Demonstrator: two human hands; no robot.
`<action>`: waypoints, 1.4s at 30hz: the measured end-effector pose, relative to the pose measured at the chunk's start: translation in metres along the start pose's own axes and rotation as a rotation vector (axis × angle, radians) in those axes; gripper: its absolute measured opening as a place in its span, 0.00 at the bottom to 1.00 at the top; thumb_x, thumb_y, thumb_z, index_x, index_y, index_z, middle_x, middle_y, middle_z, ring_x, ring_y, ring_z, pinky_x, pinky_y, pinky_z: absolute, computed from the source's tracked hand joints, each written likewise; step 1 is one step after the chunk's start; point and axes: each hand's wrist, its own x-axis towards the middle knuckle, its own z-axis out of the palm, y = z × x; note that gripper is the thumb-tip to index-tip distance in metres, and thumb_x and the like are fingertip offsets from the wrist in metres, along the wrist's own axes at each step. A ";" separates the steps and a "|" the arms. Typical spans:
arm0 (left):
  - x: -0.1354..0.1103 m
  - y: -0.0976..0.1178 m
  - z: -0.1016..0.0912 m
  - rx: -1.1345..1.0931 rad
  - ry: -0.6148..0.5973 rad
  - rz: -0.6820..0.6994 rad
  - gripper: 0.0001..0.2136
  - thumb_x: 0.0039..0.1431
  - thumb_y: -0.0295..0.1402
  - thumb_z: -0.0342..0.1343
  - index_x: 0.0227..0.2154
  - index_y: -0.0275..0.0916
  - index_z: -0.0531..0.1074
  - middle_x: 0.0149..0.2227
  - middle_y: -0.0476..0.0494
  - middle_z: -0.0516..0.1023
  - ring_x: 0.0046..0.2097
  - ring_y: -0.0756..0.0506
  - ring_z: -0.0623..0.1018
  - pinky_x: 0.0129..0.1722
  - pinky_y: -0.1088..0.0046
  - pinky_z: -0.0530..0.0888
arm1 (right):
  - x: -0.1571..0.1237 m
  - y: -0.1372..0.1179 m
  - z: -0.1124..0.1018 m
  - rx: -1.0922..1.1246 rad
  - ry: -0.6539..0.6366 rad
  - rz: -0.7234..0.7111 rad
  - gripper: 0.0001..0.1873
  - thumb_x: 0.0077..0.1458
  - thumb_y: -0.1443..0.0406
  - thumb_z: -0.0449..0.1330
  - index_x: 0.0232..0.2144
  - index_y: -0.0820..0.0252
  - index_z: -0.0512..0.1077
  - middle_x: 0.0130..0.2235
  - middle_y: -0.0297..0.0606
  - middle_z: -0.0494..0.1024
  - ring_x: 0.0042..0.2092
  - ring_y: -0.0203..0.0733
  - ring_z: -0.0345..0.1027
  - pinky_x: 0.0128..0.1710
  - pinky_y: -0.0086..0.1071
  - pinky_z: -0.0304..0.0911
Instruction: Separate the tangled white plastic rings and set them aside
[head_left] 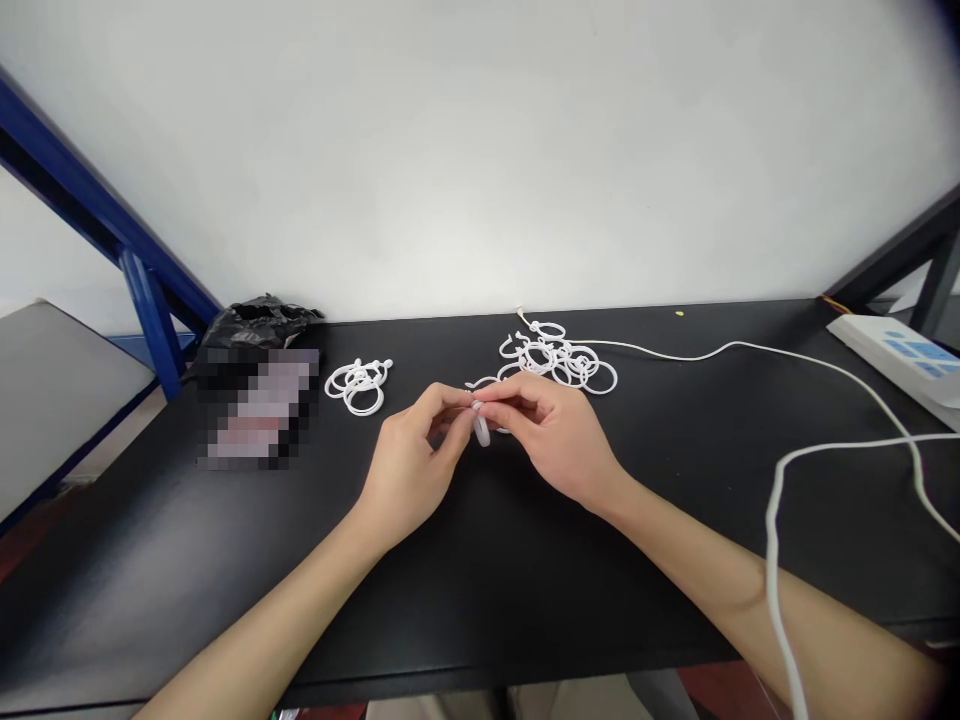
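Fingertips of my left hand (pixel 420 455) and my right hand (pixel 559 430) meet over the middle of the black table (pixel 465 590). Between them they pinch a small white plastic ring (pixel 481 431), seen almost edge-on, its upper part covered by the fingers. Just behind my right hand lies a loose pile of white rings (pixel 562 362), several of them open with small knobbed ends. A smaller group of white rings (pixel 361 385) sits to the left, beyond my left hand and apart from it.
A blurred-out flat object (pixel 259 410) and a crumpled black plastic bag (pixel 259 318) lie at the left. White cable (pixel 780 540) crosses the right side, passing over my right forearm. A white box with blue labels (pixel 900 355) stands at far right. Blue metal bars (pixel 146 290) frame the left edge.
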 end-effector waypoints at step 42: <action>0.026 -0.058 -0.039 0.922 -0.032 0.223 0.08 0.63 0.31 0.50 0.38 0.41 0.74 0.40 0.42 0.78 0.44 0.37 0.71 0.44 0.56 0.66 | 0.007 0.016 -0.012 -0.934 -0.119 -0.314 0.08 0.55 0.62 0.64 0.38 0.58 0.74 0.47 0.43 0.72 0.52 0.50 0.62 0.53 0.45 0.63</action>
